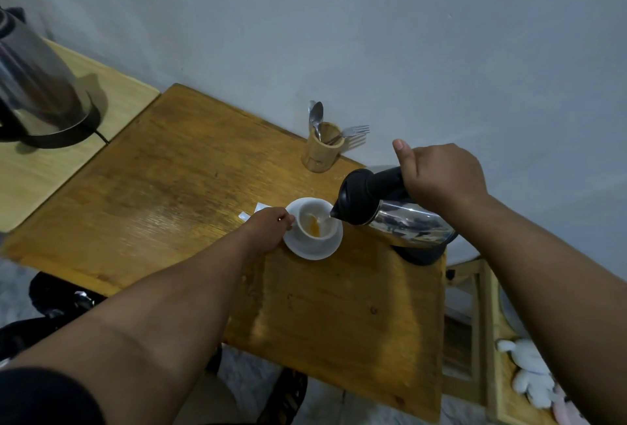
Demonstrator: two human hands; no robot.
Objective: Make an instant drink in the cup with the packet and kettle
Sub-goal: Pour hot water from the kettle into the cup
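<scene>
water runs from the tipped kettle [390,210] into the white cup [317,219] near the middle of the frame. the right hand [441,180] is wrapped tight around the black handle. the left hand [271,226] holds the cup's side on its saucer [314,249]. the torn packet [252,213] lies just behind that hand. orange drink is already in the cup. tip too far and hot water could splash the fingers or spill over the rim onto the table [190,193].
</scene>
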